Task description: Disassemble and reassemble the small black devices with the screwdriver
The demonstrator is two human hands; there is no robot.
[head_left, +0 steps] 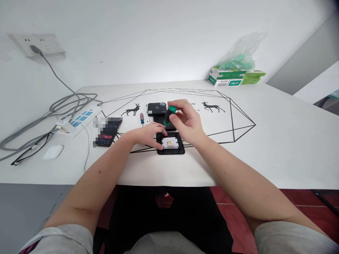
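My right hand point(188, 121) grips the green-and-black handle of a screwdriver point(167, 114). Its shaft slants down to the upper left corner of an open black device casing point(181, 150), though the tip is hard to make out. Inside the casing lies a silvery board with a small yellowish square point(169, 143). My left hand point(151, 134) holds the casing's left side, with the thumb at the lower left and fingers near the screwdriver tip. Just behind the casing is a dark flat part point(159, 121), partly hidden by my hands, with a black box-shaped device point(156, 109) beyond it.
Left of my hands lie a second screwdriver point(142, 118) and a phone point(112, 131). A power strip point(83, 120), grey cables, glasses point(30, 151) and a white case point(53, 152) occupy the table's left. Green-and-white boxes point(227, 76) with a plastic bag point(239, 56) stand at the back right.
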